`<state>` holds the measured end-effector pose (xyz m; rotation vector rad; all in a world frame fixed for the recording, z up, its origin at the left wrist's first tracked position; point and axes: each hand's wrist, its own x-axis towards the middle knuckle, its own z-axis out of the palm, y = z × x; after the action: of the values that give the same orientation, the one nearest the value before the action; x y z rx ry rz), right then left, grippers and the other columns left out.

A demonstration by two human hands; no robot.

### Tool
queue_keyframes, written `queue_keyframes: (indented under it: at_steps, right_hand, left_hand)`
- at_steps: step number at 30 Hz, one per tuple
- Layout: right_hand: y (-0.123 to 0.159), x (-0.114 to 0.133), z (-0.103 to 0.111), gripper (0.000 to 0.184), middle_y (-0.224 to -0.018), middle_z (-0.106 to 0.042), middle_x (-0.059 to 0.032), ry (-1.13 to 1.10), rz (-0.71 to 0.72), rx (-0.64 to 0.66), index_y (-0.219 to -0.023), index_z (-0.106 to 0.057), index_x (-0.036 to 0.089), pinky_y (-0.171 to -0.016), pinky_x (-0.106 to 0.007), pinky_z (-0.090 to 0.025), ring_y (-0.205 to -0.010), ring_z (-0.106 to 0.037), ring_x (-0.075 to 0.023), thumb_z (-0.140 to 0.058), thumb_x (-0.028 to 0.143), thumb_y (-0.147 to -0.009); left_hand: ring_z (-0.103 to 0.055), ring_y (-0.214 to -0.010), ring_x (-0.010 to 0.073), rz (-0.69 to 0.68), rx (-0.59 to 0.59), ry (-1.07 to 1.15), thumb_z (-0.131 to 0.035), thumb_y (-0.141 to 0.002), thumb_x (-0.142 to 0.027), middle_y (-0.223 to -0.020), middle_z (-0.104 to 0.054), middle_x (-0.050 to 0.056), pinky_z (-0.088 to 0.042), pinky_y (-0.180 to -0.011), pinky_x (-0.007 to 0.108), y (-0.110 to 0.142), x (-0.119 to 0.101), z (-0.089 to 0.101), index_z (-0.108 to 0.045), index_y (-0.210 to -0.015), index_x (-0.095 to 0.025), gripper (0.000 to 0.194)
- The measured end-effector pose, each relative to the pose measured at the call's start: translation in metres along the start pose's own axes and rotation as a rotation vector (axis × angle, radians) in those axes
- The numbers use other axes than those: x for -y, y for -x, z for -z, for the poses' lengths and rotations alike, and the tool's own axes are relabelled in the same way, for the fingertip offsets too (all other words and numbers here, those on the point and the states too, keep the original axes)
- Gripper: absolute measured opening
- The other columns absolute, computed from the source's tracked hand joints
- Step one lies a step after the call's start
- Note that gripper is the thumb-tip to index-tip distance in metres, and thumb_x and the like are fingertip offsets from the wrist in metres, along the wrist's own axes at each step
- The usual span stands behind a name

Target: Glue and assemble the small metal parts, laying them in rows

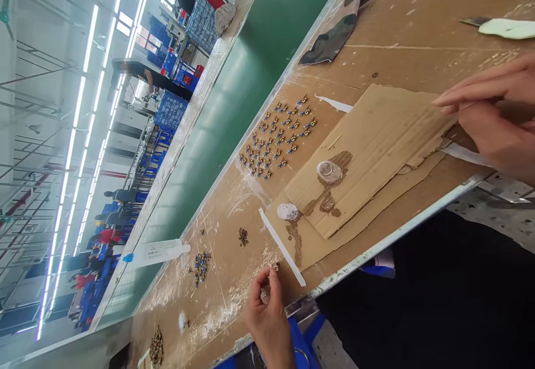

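My left hand (268, 307) is over the near part of the table, thumb and forefinger pinched on a small brown piece (276, 267), too small to name. At the right edge my right hand (497, 115) is over the end of a cardboard sheet (388, 129), fingers closed together; what they hold, if anything, I cannot make out. Two small clear dishes (330, 172) sit on the cardboard among wet brown stains. A thin wooden stick (335, 141) lies beside them. Tiny blue-and-gold figures (278, 135) stand in rows beyond the cardboard.
Left of the cardboard are a heap of blue pieces (201, 267), small dark rings (243, 237) and a brown pile (156, 348). A blue-capped bottle (156, 252) lies by the green divider (234, 79). A knife (501, 27) and camouflage cloth (338, 34) lie farther right.
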<state>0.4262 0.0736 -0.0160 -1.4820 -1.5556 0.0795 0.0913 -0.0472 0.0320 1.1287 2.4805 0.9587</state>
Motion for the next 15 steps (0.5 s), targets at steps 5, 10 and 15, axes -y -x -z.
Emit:
queue_keyframes:
  at_steps: [5,10,15]
  right_hand:
    - [-0.0067,0.011,0.0044,0.021,-0.09,-0.063,-0.0046,-0.033,-0.146,-0.041,-0.092,-0.063,0.03,-0.083,-0.038,-0.049,-0.093,-0.061,-0.0213,-0.043,0.028,-0.088]
    - [-0.0027,0.0077,0.0041,0.024,-0.094,-0.062,-0.0051,-0.051,-0.161,-0.031,-0.099,-0.064,0.03,-0.086,-0.037,-0.048,-0.098,-0.06,-0.0229,-0.042,0.028,-0.088]
    - [-0.0027,0.0062,0.0031,0.024,-0.092,-0.063,-0.0041,-0.029,-0.137,-0.045,-0.098,-0.064,0.03,-0.083,-0.036,-0.049,-0.095,-0.061,-0.0215,-0.043,0.027,-0.088]
  left_hand:
    - [-0.061,-0.08,0.0209,-0.017,-0.017,-0.058,-0.065,-0.065,-0.053,-0.078,-0.068,0.003,-0.046,-0.077,0.031,0.0003,-0.0012,-0.0009,-0.068,-0.078,-0.018,0.037]
    - [-0.062,-0.08,0.0218,-0.036,-0.022,-0.094,-0.064,-0.065,-0.053,-0.079,-0.069,0.002,-0.045,-0.078,0.032,-0.0026,0.0021,0.0,-0.069,-0.078,-0.02,0.037]
    - [-0.061,-0.076,0.0204,-0.046,-0.042,-0.105,-0.066,-0.066,-0.051,-0.074,-0.067,0.001,-0.046,-0.075,0.03,-0.0003,-0.0023,-0.0024,-0.069,-0.078,-0.019,0.034]
